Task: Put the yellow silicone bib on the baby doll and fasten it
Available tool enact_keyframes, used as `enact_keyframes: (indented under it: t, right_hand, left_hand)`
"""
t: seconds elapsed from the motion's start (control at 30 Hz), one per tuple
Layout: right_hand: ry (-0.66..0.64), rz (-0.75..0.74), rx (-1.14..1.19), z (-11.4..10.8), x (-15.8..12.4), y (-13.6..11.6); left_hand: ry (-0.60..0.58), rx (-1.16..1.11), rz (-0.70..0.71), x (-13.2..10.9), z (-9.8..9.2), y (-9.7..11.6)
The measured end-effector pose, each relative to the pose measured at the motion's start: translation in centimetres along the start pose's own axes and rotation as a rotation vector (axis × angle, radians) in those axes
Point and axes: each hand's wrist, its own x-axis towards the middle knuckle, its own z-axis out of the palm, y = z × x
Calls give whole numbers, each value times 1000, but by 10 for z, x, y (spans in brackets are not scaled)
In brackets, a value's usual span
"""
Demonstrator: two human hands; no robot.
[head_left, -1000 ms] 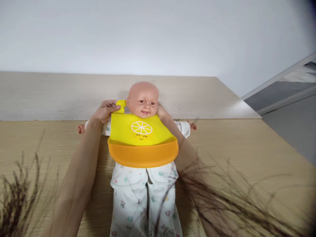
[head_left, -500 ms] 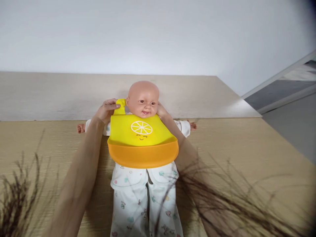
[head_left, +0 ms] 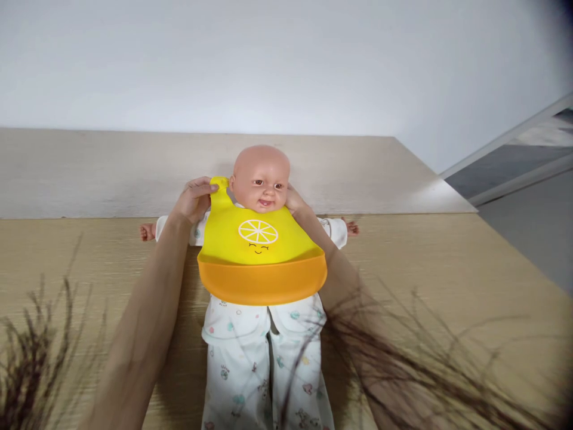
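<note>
A baby doll (head_left: 262,173) in white patterned clothes lies face up, arms stretched out to both sides. Over its chest lies a yellow bib (head_left: 257,232) with a lemon slice print and an orange pocket at its lower edge. My left hand (head_left: 195,197) pinches the bib's neck strap between thumb and fingers, left of the doll's head. My right hand (head_left: 295,200) is by the other side of the doll's neck; its fingers are hidden behind the head, so what they hold does not show.
The doll lies on a wooden table (head_left: 425,269), with a paler board (head_left: 89,173) along the back against a white wall. Dark hair strands cross both lower corners of the view. A grey floor shows at the right.
The strap in my left hand has straightened and been drawn slightly upward, and the bib's left shoulder has stretched smooth. My right hand has hardly moved.
</note>
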Motion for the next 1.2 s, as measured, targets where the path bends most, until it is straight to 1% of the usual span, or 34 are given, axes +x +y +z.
enact_keyframes:
  t: [0.13,0.23,0.43,0.57,0.7,0.83,0.9,1.2]
  right_hand:
    - [-45,44,68,4,-2,-1]
    - [-25,26,47,4,-1,0]
    - [-48,1,31,3,-2,0]
    - [-44,21,57,3,0,2]
    - [-19,-11,83,2,2,4]
    - [-28,-50,71,0,3,5]
    - [-33,-47,75,-1,3,6]
    - [-71,-59,21,-2,1,5]
  left_hand:
    - [44,22,16,-2,2,0]
    - [74,39,17,-2,4,0]
    - [44,38,11,-2,4,-1]
    - [39,13,10,-2,5,-1]
    - [65,-28,8,-1,6,-2]
    - [116,-10,13,1,6,-3]
    - [134,-2,4,2,6,-3]
    - [146,-31,6,1,6,-7]
